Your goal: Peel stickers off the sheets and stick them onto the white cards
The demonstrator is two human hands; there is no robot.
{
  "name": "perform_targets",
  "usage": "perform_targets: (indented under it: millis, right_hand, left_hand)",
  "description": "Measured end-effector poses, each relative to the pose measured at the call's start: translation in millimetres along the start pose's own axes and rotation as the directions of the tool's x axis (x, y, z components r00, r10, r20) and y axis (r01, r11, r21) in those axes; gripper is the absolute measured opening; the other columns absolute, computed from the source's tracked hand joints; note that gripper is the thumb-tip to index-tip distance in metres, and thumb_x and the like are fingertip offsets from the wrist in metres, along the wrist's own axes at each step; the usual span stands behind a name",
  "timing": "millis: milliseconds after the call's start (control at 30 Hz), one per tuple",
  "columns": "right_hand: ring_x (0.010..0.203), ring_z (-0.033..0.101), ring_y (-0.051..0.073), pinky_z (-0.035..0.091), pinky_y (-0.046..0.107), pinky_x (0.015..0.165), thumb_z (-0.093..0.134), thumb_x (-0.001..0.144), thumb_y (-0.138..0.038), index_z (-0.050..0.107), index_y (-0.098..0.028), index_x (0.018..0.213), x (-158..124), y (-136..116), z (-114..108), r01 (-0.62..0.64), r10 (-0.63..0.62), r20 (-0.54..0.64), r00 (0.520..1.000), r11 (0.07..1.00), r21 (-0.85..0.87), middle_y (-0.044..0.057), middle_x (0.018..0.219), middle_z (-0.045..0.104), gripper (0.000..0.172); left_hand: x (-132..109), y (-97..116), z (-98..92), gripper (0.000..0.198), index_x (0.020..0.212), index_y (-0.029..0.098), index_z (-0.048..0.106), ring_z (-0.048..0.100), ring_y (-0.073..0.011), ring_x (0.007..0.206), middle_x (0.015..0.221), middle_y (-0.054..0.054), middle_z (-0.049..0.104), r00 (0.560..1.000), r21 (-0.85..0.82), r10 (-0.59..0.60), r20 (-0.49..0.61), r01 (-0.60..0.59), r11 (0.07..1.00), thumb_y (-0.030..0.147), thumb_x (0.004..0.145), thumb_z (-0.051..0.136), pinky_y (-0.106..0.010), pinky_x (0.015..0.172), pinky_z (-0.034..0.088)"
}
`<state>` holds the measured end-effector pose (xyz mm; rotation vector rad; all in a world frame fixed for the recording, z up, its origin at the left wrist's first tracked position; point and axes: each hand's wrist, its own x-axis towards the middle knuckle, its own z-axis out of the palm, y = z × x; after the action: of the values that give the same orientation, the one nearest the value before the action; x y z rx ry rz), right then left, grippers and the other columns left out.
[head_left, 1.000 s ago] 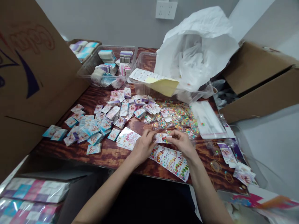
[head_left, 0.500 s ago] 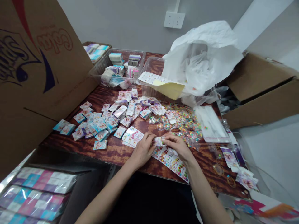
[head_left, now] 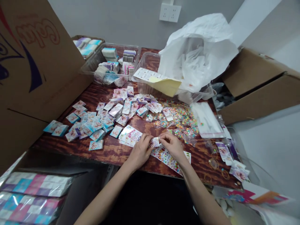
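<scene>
A small printed box [head_left: 154, 142] is held over the table between my two hands. My left hand [head_left: 142, 150] grips its left end with fingers closed. The fingertips of my right hand [head_left: 172, 144] pinch its right end. Beneath and beside the hands lie printed sticker sheets [head_left: 130, 135], some partly covered by my hands. Left of them are many small printed boxes [head_left: 97, 125] in a loose pile. Small clear packets of coloured pieces [head_left: 178, 120] are heaped beyond my right hand.
Clear plastic tubs [head_left: 86, 69] stand at the back, one under white plastic bags [head_left: 199, 62]. A large carton [head_left: 47, 72] borders the left. Clear sleeves [head_left: 207, 122] and rubber bands [head_left: 213, 163] lie right. Wrapped packs [head_left: 35, 184] sit lower left.
The view has shifted slightly, so most things appear further left. Both hands still hold the small box. The sticker sheets by my right wrist show at a different angle, with another end visible right of the wrist.
</scene>
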<state>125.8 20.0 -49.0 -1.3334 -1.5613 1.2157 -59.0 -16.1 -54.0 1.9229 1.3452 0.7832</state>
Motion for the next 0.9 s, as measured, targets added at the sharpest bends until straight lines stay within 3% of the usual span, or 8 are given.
perform_targets:
  millis: [200,300,400,500,567,667,767,900]
  right_hand:
    - [0.095,0.059,0.022,0.044,0.036,0.085,0.064,0.078,-0.028,0.065,-0.019,0.071,-6,1,2,-0.096,0.086,0.062,0.994,0.979,0.179,0.007,0.103,0.062,0.012]
    - [0.108,0.053,0.024,0.037,0.04,0.096,0.06,0.079,-0.02,0.062,-0.02,0.066,-2,-8,0,0.052,-0.047,0.079,0.996,0.997,-0.054,0.007,0.109,0.061,0.013]
    - [0.098,0.055,0.023,0.038,0.04,0.091,0.058,0.078,-0.016,0.061,-0.021,0.063,8,-17,-2,0.13,-0.105,0.114,0.988,0.961,-0.243,0.005,0.096,0.063,0.017]
    - [0.077,0.057,0.019,0.043,0.034,0.075,0.061,0.079,-0.024,0.064,-0.021,0.07,15,-20,0,0.022,-0.012,0.126,0.992,0.997,-0.073,0.002,0.078,0.063,0.01]
    - [0.071,0.056,0.017,0.044,0.03,0.068,0.067,0.078,-0.032,0.064,-0.021,0.079,14,-20,5,-0.055,0.054,0.011,0.999,0.989,0.14,0.0,0.075,0.062,0.011]
    - [0.074,0.057,0.016,0.046,0.027,0.067,0.072,0.075,-0.034,0.061,-0.022,0.087,7,-17,19,-0.02,0.085,-0.188,0.979,0.945,0.325,0.0,0.079,0.061,0.019]
    - [0.08,0.059,0.017,0.047,0.028,0.074,0.074,0.073,-0.029,0.062,-0.022,0.088,0,-12,29,0.025,0.078,-0.26,0.963,0.928,0.371,0.001,0.083,0.062,0.02]
    - [0.079,0.06,0.016,0.048,0.028,0.074,0.073,0.074,-0.028,0.062,-0.022,0.088,-4,-6,28,0.025,0.103,-0.283,0.954,0.909,0.415,0.0,0.082,0.064,0.019]
  left_hand:
    - [0,-4,-0.8,0.038,0.12,0.022,0.048,0.055,-0.0218,0.107,0.115,-0.008,0.053,0.999,-0.026,0.02,-0.03,-0.021,0.999,0.011,0.085,0.056,-0.036,0.091,0.048]
    - [1,0,1.1,0.036,0.118,0.022,0.049,0.055,-0.0218,0.104,0.113,-0.008,0.053,0.999,-0.013,0.007,-0.051,-0.008,1.0,0.012,0.085,0.057,-0.037,0.089,0.049]
    - [0,3,8.2,0.033,0.114,0.02,0.05,0.055,-0.0222,0.103,0.11,-0.007,0.054,0.992,-0.057,-0.057,-0.115,0.051,0.997,0.015,0.083,0.061,-0.038,0.089,0.049]
    - [-1,3,18.2,0.026,0.108,0.02,0.051,0.061,-0.0205,0.094,0.103,-0.005,0.059,0.965,-0.273,-0.221,-0.141,0.177,0.946,0.022,0.085,0.063,-0.037,0.085,0.052]
    - [0,3,23.6,0.024,0.107,0.021,0.049,0.064,-0.0174,0.08,0.1,-0.004,0.06,0.929,-0.482,-0.352,-0.11,0.26,0.837,0.027,0.087,0.059,-0.033,0.073,0.056]
    - [1,6,25.4,0.036,0.12,0.023,0.043,0.066,-0.0145,0.068,0.104,-0.004,0.06,0.898,-0.674,-0.433,-0.079,0.272,0.687,0.033,0.089,0.057,-0.03,0.061,0.057]
    - [1,11,20.0,0.044,0.132,0.026,0.043,0.066,-0.0163,0.08,0.11,-0.005,0.062,0.922,-0.595,-0.357,-0.148,0.206,0.777,0.032,0.09,0.056,-0.029,0.068,0.057]
    - [2,10,8.8,0.036,0.124,0.024,0.058,0.061,-0.0176,0.09,0.107,-0.006,0.063,0.965,-0.437,-0.209,-0.159,0.121,0.891,0.027,0.088,0.06,-0.028,0.078,0.052]
